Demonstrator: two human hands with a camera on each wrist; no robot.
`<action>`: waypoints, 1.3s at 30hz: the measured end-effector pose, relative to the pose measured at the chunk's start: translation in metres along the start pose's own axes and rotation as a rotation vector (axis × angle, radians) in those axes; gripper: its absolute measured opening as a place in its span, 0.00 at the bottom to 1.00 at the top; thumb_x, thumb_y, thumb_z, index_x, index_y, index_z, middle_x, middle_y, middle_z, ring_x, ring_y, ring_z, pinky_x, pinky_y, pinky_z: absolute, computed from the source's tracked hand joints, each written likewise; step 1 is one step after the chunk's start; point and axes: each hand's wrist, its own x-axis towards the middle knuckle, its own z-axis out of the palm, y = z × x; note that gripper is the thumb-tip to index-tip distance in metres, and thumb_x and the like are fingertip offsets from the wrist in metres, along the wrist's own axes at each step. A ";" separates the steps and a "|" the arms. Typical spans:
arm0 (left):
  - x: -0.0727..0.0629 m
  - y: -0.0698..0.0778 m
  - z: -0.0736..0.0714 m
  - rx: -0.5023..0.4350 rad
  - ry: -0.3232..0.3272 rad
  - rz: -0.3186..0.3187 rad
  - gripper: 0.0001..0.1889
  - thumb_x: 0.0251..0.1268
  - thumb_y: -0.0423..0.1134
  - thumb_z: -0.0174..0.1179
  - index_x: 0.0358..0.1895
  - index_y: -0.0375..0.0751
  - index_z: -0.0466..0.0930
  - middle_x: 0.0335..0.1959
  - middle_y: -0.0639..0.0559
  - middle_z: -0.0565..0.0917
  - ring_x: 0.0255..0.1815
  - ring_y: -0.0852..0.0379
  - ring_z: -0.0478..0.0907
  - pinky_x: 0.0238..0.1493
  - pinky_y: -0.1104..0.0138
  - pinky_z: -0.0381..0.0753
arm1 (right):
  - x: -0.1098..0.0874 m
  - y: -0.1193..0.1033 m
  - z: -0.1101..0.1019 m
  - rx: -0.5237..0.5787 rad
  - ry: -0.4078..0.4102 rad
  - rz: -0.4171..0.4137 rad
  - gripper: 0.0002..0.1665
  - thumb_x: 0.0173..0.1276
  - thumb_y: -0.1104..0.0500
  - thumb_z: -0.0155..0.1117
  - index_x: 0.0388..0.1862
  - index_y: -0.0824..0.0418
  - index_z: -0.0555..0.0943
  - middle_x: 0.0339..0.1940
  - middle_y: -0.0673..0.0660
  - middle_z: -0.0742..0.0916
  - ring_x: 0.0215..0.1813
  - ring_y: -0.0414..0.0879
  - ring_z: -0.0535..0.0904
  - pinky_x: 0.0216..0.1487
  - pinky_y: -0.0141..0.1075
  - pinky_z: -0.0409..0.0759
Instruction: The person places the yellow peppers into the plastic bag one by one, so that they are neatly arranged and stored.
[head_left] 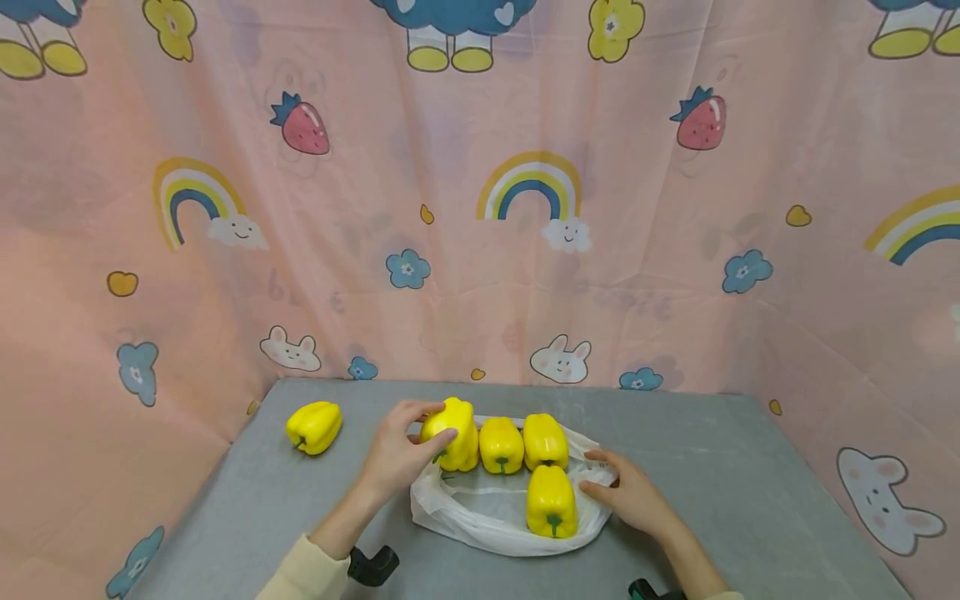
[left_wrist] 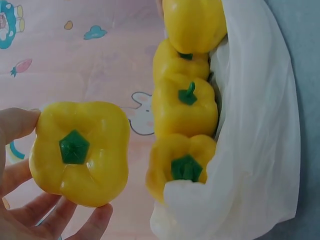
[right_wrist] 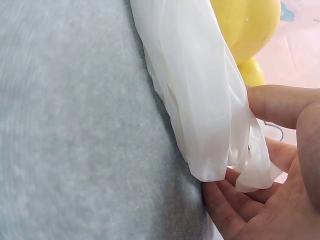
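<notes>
Left hand (head_left: 401, 450) grips a yellow bell pepper (head_left: 452, 433) at the left end of the row, fingers curled over its top and side. Left wrist view: the fingertips (left_wrist: 30, 210) cup the pepper from below and from the left, its green stem stub facing the camera.

White plastic bag (head_left: 480, 517) lies open on the grey table (head_left: 750, 492), near the front edge. Three more yellow peppers sit on or in it: middle pepper (head_left: 501, 444) and right pepper (head_left: 545, 440) in a row with the held one, front pepper (head_left: 551, 500) nearer the person. The held pepper touches the middle pepper. Whether it already rests on the bag or sits just above its rim cannot be told from the head view.

Right hand (head_left: 633, 496) is at the bag's right edge. Right wrist view: thumb and fingers (right_wrist: 240, 200) pinch a fold of the white film, lifting it slightly off the table.

A fifth yellow pepper (head_left: 314, 426) lies alone on the table, well apart to the left of the bag.

Pink cartoon-print cloth (head_left: 480, 208) hangs behind and at both sides of the table.
</notes>
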 end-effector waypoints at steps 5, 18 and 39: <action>-0.004 0.002 0.008 -0.001 -0.032 -0.003 0.21 0.63 0.47 0.73 0.57 0.45 0.85 0.52 0.51 0.81 0.51 0.52 0.77 0.47 0.56 0.83 | 0.001 0.001 0.000 0.010 -0.005 -0.003 0.39 0.67 0.44 0.71 0.69 0.64 0.74 0.65 0.65 0.79 0.43 0.48 0.76 0.41 0.41 0.77; -0.015 0.004 0.026 -0.025 -0.122 -0.010 0.22 0.64 0.49 0.71 0.58 0.45 0.84 0.56 0.51 0.80 0.49 0.54 0.76 0.44 0.63 0.81 | 0.001 0.002 0.001 0.004 0.004 -0.015 0.38 0.67 0.45 0.71 0.69 0.64 0.74 0.65 0.66 0.78 0.42 0.48 0.76 0.39 0.40 0.75; -0.037 -0.006 0.052 -0.038 -0.262 -0.083 0.23 0.66 0.52 0.69 0.58 0.43 0.83 0.52 0.53 0.79 0.52 0.54 0.76 0.44 0.63 0.81 | 0.000 0.001 0.000 -0.020 0.008 -0.011 0.38 0.68 0.44 0.71 0.69 0.63 0.74 0.65 0.66 0.79 0.42 0.48 0.76 0.39 0.40 0.75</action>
